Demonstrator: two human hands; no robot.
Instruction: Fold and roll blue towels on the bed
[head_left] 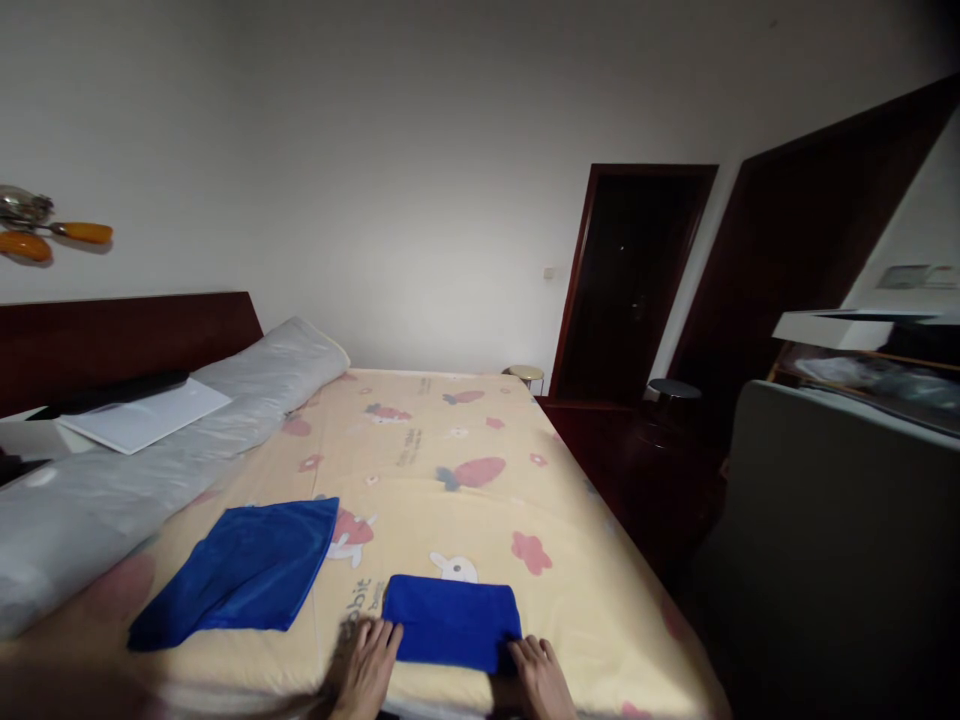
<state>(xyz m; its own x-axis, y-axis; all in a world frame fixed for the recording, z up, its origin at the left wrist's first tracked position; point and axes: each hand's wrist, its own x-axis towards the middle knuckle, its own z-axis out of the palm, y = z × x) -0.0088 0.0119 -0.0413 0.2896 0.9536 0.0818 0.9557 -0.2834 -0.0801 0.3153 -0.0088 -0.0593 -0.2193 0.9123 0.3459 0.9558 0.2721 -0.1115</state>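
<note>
A blue cloth [452, 622] lies as a small, neat rectangle, seemingly folded, near the front edge of the bed. At its lower left side, my left hand [371, 655] has bent fingers closed on the cloth's edge. My right hand [536, 665] is at the lower right corner, its fingers curled together over that edge. The thumbs and the undersides of both hands are mostly hidden. To the left, a second blue cloth [251, 570] is spread out unevenly, with a slanted outline and a few creases; neither hand touches it.
The bed sheet [420, 465] is pale yellow with rabbit and carrot prints. A grey rolled quilt [277, 365] runs along the dark headboard [120, 340], with a white flat sheet [146, 412] on top. Stools [675, 388] and a grey panel [840, 530] stand to the right.
</note>
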